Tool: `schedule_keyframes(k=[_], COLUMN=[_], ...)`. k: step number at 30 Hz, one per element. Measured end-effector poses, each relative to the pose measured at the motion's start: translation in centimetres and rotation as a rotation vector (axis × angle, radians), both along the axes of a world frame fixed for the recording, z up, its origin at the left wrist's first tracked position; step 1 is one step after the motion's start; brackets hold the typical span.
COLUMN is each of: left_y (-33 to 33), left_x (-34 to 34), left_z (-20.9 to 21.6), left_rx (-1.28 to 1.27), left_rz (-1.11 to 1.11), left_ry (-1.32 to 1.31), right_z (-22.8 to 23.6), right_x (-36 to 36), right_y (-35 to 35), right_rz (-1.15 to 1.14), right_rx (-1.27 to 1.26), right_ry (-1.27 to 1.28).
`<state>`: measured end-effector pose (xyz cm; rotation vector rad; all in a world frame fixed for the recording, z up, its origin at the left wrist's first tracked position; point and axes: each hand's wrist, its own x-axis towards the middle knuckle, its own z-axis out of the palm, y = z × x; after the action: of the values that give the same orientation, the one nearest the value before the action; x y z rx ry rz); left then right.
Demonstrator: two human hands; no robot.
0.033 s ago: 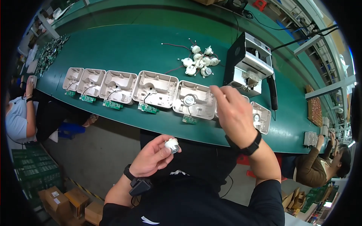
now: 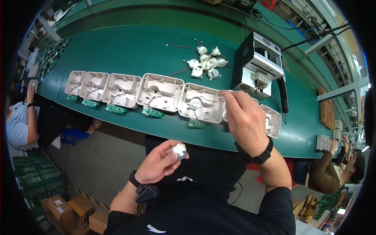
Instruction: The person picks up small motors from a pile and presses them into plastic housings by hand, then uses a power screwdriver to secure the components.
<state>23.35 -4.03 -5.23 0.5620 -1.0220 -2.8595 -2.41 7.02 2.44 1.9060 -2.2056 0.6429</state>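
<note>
My left hand point(image 2: 161, 161) is closed around a small white motor point(image 2: 179, 150) with a metal end, held in front of the bench edge. Over the right part of a row of white plastic housings, my right hand point(image 2: 246, 121) has its fingers bent and drawn together. It covers most of one housing, and whatever its fingertips hold is hidden. Just left of it, an open housing point(image 2: 211, 113) carries a round white motor point(image 2: 195, 103), with a green circuit board point(image 2: 196, 123) wired at its front. A further housing point(image 2: 275, 127) stands to the right of the hand.
White motors with wires point(image 2: 204, 62) lie in a cluster at the back. A metal machine with a black lever point(image 2: 282, 96) stands behind my right hand. More housings point(image 2: 162, 84) with boards line the bench to the left. Co-workers sit at both ends; green boards point(image 2: 53, 55) are heaped far left.
The whole view has shifted very slightly. My right hand sits a touch further right over the housings; my left hand still holds the motor in the same place.
</note>
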Motion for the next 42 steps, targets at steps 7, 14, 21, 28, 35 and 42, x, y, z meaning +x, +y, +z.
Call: schedule_keyframes(k=[7, 14, 21, 28, 35, 42], left_y=[1.9, 2.3, 2.7, 2.9, 1.9, 3.9], left_x=[-2.9, -3.2, -2.7, -1.4, -1.9, -4.8], left_z=[0.8, 1.4, 2.5, 5.6, 4.4, 4.1], left_rx=[-0.118, -0.548, -0.903, -0.778, -1.955, -1.454], left_rz=[-0.058, 0.040, 0.131, 0.630, 1.035, 0.358], left_ry=[-0.054, -0.150, -0.168, -0.015, -0.018, -0.119], right_z=[-0.2, -2.3, -2.9, -3.9, -3.0, -3.2], right_x=[4.1, 4.2, 4.1, 4.3, 5.6, 6.6], right_y=[2.7, 4.4, 4.7, 4.7, 4.0, 3.6], right_rz=[0.303, 0.149, -0.031, -0.082, -0.011, -0.003], right_rx=[0.015, -0.126, -0.231, -0.313, -0.324, -0.361], right_ry=[-0.417, -0.436, -0.260, -0.248, -0.229, -0.193])
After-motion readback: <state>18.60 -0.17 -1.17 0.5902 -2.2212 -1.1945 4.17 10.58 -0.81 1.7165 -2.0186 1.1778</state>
